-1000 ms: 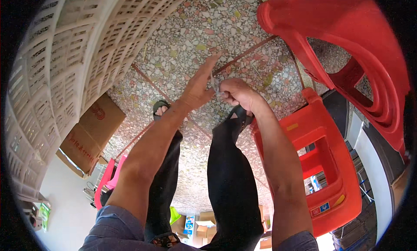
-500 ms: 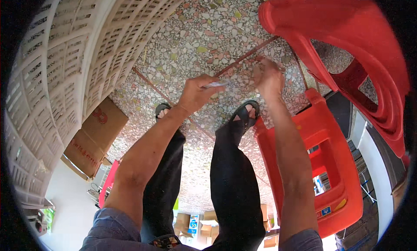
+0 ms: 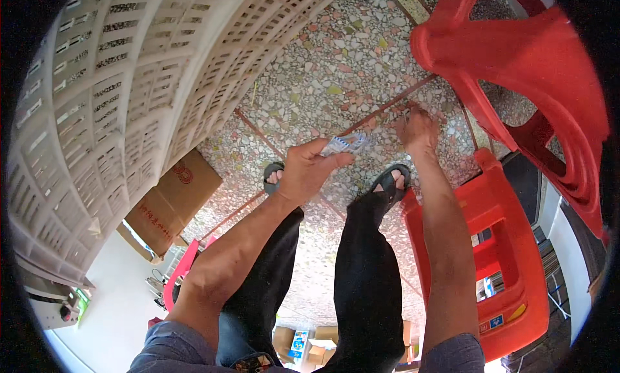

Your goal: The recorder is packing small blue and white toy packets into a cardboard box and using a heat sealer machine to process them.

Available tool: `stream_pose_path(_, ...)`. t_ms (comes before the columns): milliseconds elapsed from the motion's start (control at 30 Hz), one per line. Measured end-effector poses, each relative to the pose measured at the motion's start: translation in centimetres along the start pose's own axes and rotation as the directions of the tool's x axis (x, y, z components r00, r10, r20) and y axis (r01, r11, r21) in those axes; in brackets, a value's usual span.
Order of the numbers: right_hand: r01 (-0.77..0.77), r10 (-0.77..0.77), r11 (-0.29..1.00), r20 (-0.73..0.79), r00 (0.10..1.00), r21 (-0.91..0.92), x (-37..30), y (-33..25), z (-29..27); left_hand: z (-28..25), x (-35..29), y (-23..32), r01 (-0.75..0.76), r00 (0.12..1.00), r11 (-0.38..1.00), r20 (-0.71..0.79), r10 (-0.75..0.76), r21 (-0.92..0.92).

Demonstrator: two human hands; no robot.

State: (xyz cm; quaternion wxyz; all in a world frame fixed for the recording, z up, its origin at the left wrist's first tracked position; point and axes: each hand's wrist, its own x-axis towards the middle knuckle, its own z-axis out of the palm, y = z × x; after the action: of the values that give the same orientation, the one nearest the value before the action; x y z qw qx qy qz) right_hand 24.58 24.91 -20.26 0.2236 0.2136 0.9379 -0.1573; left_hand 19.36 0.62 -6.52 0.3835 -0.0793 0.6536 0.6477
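My left hand (image 3: 310, 170) pinches a small, crinkled clear plastic packet (image 3: 345, 144) with blue and white marks between thumb and fingers, above the speckled floor. To its right, my right hand (image 3: 420, 135) is apart from the packet, its fingers drawn together and bent downward. Whether anything small sits in those fingertips is hidden. Both hands are out in front of my sandalled feet.
A tall white slatted plastic crate (image 3: 148, 70) stands at my left, with a brown cardboard box (image 3: 174, 195) nearer me. On my right are a red plastic stool (image 3: 504, 50) and an orange-red plastic seat (image 3: 516, 244). Cartons (image 3: 320, 347) show at the lower edge.
My view has shifted, so the surroundings sit further right and lower. The packet in my left hand shows more of its face. My right hand's blur has lessened, and its fingers point downward.
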Motion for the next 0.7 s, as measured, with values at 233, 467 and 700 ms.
stream_pose_path(233,-0.057,0.06,0.997,0.081,0.995,-0.047,1.5,1.3,0.7,-1.2,-1.2,0.7,0.024,0.998,0.997,0.06,-0.028,0.076)
stream_pose_path(467,-0.083,0.331,-0.044,0.093,0.939,0.996,-5.9,-8.2,-12.8,-1.9,-5.4,8.9,0.214,0.973,0.947,0.034,-0.229,0.239)
stream_pose_path(700,0.326,0.169,0.066,-0.332,0.928,0.943,-19.5,-13.7,-32.0,1.0,-12.4,18.6,-0.009,0.985,0.992,0.174,-0.012,0.122)
